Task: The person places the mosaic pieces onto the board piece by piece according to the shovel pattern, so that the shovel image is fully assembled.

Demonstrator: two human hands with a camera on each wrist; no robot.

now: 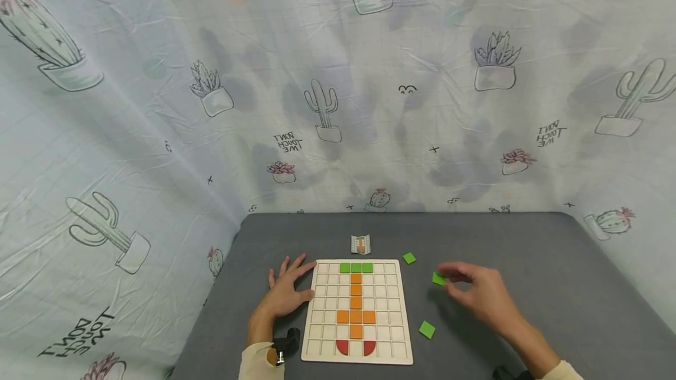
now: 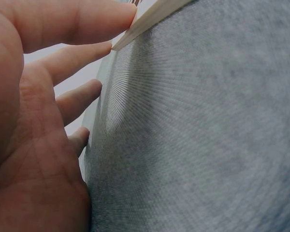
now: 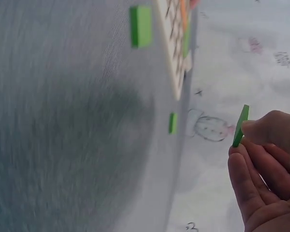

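Observation:
My right hand (image 1: 483, 295) pinches a green square tile (image 3: 241, 126) between thumb and fingertips, lifted above the table to the right of the board. A light wooden grid board (image 1: 392, 298) lies flat in front of me. Spread along its left edge, my left hand (image 1: 286, 293) touches the rim with thumb and index finger. Three green squares (image 1: 356, 267) fill part of the board's top row. Orange squares (image 1: 356, 302) run down the middle column, with one on each side lower down. Two red quarter-round pieces (image 1: 342, 347) sit in the bottom row.
Two loose green tiles lie right of the board, one near its upper corner (image 1: 409, 258), the other tile (image 1: 426, 329) lower down. A small picture card (image 1: 361, 244) lies behind the board. Cactus-print cloth (image 1: 369, 104) surrounds the grey table (image 1: 502, 239).

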